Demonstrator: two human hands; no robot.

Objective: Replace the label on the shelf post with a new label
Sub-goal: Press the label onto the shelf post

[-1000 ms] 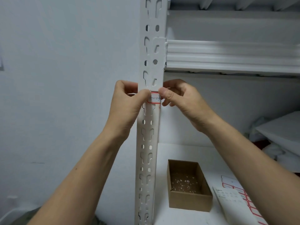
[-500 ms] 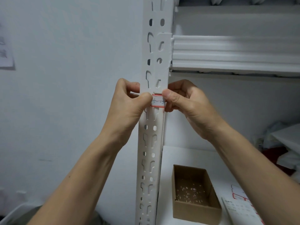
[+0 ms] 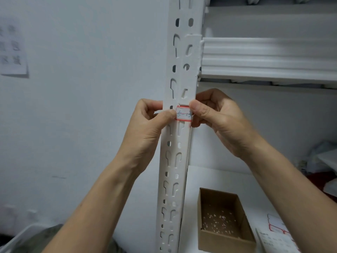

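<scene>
A white slotted shelf post (image 3: pixel 179 61) runs top to bottom through the middle of the view. A small white label (image 3: pixel 183 114) with a red border and blue handwriting lies across the post at hand height. My left hand (image 3: pixel 149 128) wraps the post's left edge, thumb pressed on the label's left end. My right hand (image 3: pixel 217 121) is on the post's right side, thumb pressed on the label's right end, fingers curled behind the post.
An open brown cardboard box (image 3: pixel 223 220) with small paper scraps stands on the lower white shelf (image 3: pixel 215 179). A sheet of red-bordered labels (image 3: pixel 277 229) lies at the lower right. A shelf beam (image 3: pixel 264 57) crosses above. A paper notice (image 3: pixel 13 50) hangs on the left wall.
The view has shifted slightly, so post and hands sit a little further right and lower. Both thumbs stay pressed on the label's ends.
</scene>
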